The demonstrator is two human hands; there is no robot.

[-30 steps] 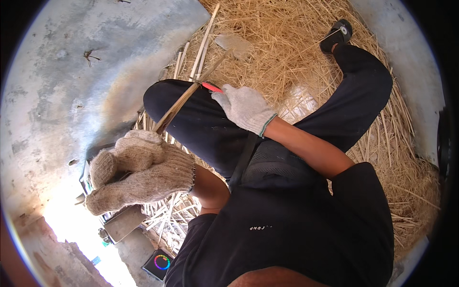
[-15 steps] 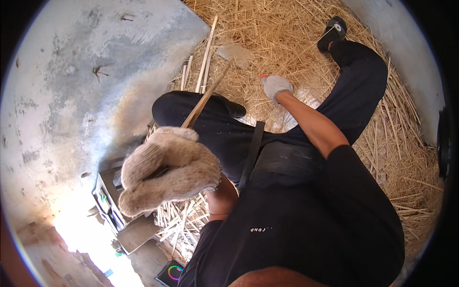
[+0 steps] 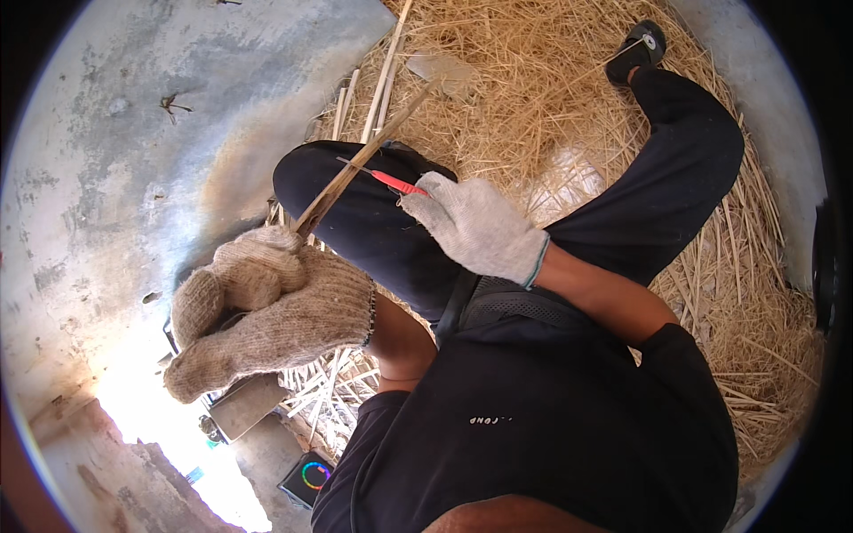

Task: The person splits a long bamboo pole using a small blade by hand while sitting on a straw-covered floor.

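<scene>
Straw heap (image 3: 551, 115): loose and dry, it covers the ground under the legs.
Cane strip (image 3: 355, 169): long, thin, light, probably stiff but easy to split; best held near its lower end.
Left hand (image 3: 267, 311): gloved, closed around the strip's lower end.
Right hand (image 3: 475, 226): gloved, closed on a red-handled knife (image 3: 395, 182), blade touching the strip above the knee.

I see a heap of loose yellow straw (image 3: 569, 115) covering the ground ahead. Several pale split cane strips (image 3: 384, 84) lie on it, running away from me, with a flat grey slab (image 3: 442, 67) just beside their far ends. The bare concrete floor (image 3: 133, 133) spreads to my left, stained dark near the straw. A small dark device with a coloured ring (image 3: 313, 477) lies at the lower edge, near more cut strips (image 3: 324, 391).
</scene>
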